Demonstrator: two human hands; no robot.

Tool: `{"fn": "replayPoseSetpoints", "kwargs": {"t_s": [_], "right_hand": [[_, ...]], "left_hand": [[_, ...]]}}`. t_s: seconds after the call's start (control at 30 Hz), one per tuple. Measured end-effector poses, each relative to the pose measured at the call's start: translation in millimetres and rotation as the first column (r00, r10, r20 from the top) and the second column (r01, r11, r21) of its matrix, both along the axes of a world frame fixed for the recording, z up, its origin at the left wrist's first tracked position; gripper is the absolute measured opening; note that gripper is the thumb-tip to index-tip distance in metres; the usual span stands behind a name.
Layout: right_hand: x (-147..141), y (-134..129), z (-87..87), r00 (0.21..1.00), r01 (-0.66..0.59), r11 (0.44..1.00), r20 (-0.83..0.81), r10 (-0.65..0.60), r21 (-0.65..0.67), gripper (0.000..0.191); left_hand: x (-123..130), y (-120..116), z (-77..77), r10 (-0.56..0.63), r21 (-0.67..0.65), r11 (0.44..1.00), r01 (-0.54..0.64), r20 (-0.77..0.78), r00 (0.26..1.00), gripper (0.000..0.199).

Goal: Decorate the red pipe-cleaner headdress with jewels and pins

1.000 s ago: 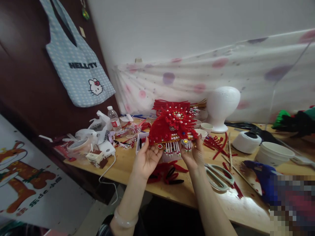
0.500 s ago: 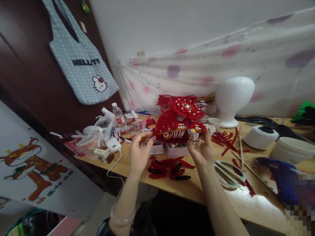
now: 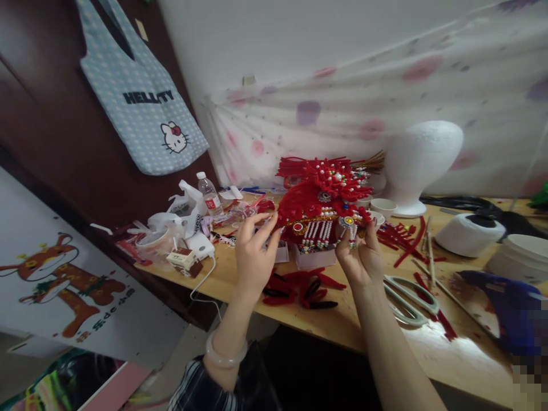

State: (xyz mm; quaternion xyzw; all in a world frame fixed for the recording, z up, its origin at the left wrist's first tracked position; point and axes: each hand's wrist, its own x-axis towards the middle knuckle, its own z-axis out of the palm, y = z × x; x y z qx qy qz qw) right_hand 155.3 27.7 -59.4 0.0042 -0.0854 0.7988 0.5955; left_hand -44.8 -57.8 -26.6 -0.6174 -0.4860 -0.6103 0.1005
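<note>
A red velvety headdress [image 3: 295, 202], trimmed with a gold band, white pearl strings and a large beaded flower [image 3: 338, 177], is held upright above the table. At its left edge are the fingertips and thumb of my left hand [image 3: 256, 254], closed on the rim. My right hand [image 3: 363, 257] grips the right end, close to a yellow-centred round ornament [image 3: 349, 221] with hanging pearls. Below and behind the headdress stands a pale box of beads [image 3: 315, 258]. Red and black fuzzy pieces [image 3: 299, 291] lie on the table between my forearms.
Large scissors [image 3: 409, 302] lie right of my right wrist, near a wooden stick [image 3: 430, 260] and a blue glue gun [image 3: 500, 302]. A white foam head [image 3: 422, 165] stands behind. A bottle [image 3: 209, 197], plastic bags and a white power strip [image 3: 200, 246] crowd the left.
The headdress has turned slightly, so its pearl strings hang more plainly in sight. My left fingers have shifted on its left edge. The whole view has swung a little.
</note>
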Motion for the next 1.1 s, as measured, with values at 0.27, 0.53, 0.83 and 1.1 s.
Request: {"fn": "replayPoseSetpoints", "kwargs": {"t_s": [0.27, 0.53, 0.83, 1.1], "right_hand": [[1, 1, 0.0, 0.999, -0.031, 0.999, -0.006, 0.031, -0.014, 0.026], [0, -1, 3.2, 1.0, -0.021, 1.0, -0.014, 0.022, 0.02, 0.021], [-1, 0, 5.3, 1.0, 0.002, 1.0, 0.015, -0.002, -0.006, 0.022], [-5, -2, 7.1, 0.999, 0.034, 0.999, 0.014, -0.034, -0.024, 0.026]], "left_hand": [[3, 0, 1.2, 0.02, 0.012, 1.0, -0.02, -0.064, 0.998, 0.029], [4, -2, 4.3, 0.006, 0.0, 1.0, -0.006, -0.057, 0.998, 0.028], [1, 12, 8.8, -0.015, -0.005, 1.0, 0.015, -0.035, 0.999, 0.026], [-9, 23, 12.2, -0.017, -0.022, 1.0, 0.014, -0.166, 0.986, 0.026]]}}
